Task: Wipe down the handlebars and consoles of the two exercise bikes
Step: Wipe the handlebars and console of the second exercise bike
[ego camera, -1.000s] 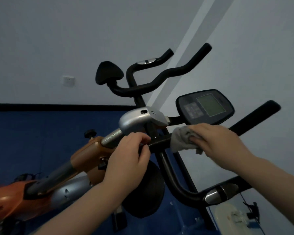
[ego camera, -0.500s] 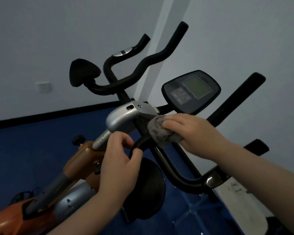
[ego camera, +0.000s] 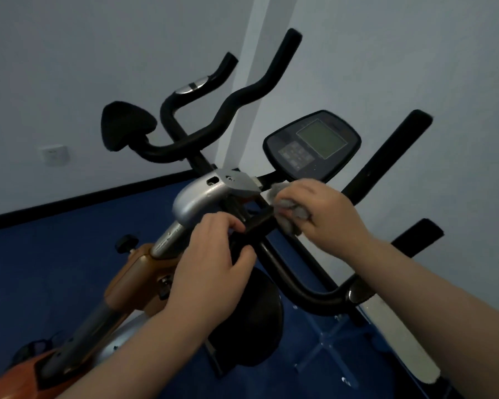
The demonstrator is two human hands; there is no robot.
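Our right hand (ego camera: pixel 326 217) bunches one grey cloth (ego camera: pixel 293 211) against the black handlebar (ego camera: pixel 288 277); our left hand (ego camera: pixel 211 263) curls round that bar at 9 o'clock of it. One console (ego camera: pixel 313 145) sits at 12 o'clock. Two handlebar sets show.

The scene is viewed from head height, close in, facing forward and down over the handlebar (ego camera: pixel 274 272) toward the floor (ego camera: pixel 55 269).

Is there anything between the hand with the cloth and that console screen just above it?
Nothing visible blocks it. The right hand grips the grey cloth against the black handlebar, and the console sits directly above, with only open space between.
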